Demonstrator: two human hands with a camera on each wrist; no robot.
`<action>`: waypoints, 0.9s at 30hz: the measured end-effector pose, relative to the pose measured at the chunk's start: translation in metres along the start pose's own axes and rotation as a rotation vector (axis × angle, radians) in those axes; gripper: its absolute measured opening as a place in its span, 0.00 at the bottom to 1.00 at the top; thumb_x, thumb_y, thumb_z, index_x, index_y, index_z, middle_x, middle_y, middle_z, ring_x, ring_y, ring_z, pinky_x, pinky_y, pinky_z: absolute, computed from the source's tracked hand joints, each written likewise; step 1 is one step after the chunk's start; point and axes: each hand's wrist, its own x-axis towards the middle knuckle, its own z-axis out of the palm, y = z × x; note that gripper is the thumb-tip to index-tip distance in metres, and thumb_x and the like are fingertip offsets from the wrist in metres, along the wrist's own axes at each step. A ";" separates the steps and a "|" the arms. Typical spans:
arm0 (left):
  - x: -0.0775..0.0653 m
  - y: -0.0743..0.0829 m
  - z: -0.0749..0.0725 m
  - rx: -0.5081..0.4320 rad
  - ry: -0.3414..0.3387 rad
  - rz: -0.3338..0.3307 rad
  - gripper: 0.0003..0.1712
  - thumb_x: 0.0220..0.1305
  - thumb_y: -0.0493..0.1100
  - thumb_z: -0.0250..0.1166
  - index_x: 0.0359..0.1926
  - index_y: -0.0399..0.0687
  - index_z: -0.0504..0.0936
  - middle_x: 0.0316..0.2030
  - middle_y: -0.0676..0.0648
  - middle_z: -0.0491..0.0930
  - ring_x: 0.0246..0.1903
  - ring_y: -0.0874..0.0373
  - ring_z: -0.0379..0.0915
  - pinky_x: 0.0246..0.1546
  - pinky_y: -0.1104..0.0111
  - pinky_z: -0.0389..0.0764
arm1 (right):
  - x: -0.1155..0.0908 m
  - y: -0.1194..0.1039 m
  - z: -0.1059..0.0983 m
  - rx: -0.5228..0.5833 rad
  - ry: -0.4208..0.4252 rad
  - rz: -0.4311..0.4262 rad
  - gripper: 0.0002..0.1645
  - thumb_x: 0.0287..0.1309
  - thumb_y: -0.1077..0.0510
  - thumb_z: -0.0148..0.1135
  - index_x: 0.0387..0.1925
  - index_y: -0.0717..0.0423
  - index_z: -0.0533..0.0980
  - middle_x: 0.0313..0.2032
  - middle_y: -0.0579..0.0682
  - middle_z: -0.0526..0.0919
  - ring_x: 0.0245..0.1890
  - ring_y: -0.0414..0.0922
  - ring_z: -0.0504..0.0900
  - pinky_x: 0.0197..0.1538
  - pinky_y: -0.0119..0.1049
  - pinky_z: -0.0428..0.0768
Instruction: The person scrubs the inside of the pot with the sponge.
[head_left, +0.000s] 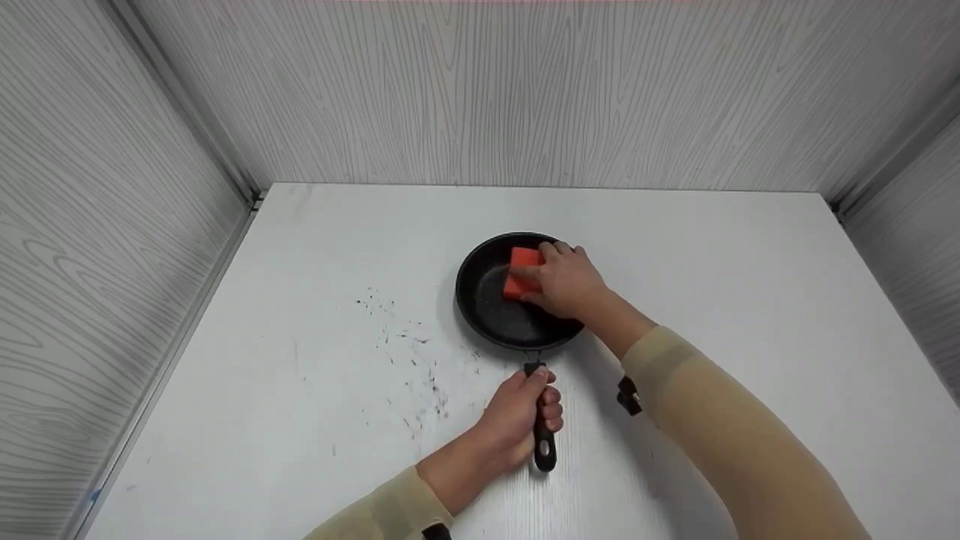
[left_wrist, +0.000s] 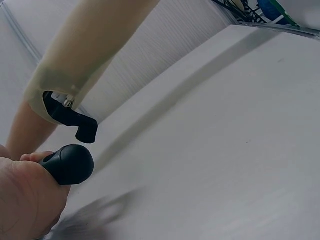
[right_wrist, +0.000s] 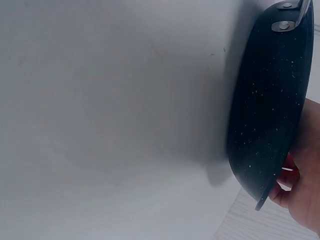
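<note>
A black frying pan (head_left: 487,304) is near the middle of the white table, its handle (head_left: 545,450) pointing toward me. My left hand (head_left: 517,412) grips that handle, thumb along the top and fingers curled round it. The rounded handle end (left_wrist: 75,165) sticks out past the left hand (left_wrist: 27,200) in the left wrist view. Inside the pan, my right hand (head_left: 566,281) holds a red rectangular sponge (head_left: 526,257) against the surface, partly covering it. In the right wrist view, the speckled outer side of the pan (right_wrist: 267,95) hides most of the right hand (right_wrist: 306,190).
Dark specks and scuffs (head_left: 427,375) mark the white table (head_left: 300,420) left of the pan. Grey wood-grain panels stand behind (head_left: 480,90) and at both sides. Cables and a blue item (left_wrist: 272,10) appear at the far corner in the left wrist view.
</note>
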 end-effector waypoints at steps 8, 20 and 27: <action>0.001 0.000 0.000 0.000 0.016 -0.001 0.07 0.86 0.41 0.50 0.46 0.42 0.68 0.26 0.51 0.66 0.23 0.63 0.58 0.24 0.73 0.64 | -0.005 0.003 0.001 0.000 0.010 -0.005 0.31 0.73 0.35 0.64 0.73 0.32 0.74 0.64 0.68 0.73 0.65 0.65 0.72 0.64 0.67 0.73; 0.002 0.000 0.002 -0.001 0.023 0.005 0.07 0.85 0.40 0.49 0.45 0.42 0.68 0.25 0.51 0.65 0.22 0.63 0.57 0.23 0.73 0.63 | -0.012 0.004 -0.004 -0.002 -0.007 0.003 0.32 0.71 0.39 0.66 0.73 0.35 0.74 0.64 0.68 0.72 0.64 0.66 0.71 0.62 0.64 0.72; 0.000 0.001 0.001 -0.002 0.016 -0.006 0.08 0.86 0.41 0.49 0.46 0.42 0.68 0.26 0.51 0.65 0.22 0.63 0.58 0.24 0.74 0.64 | -0.014 0.003 -0.004 -0.036 -0.006 0.011 0.31 0.71 0.39 0.66 0.72 0.34 0.75 0.63 0.67 0.73 0.63 0.65 0.72 0.60 0.63 0.74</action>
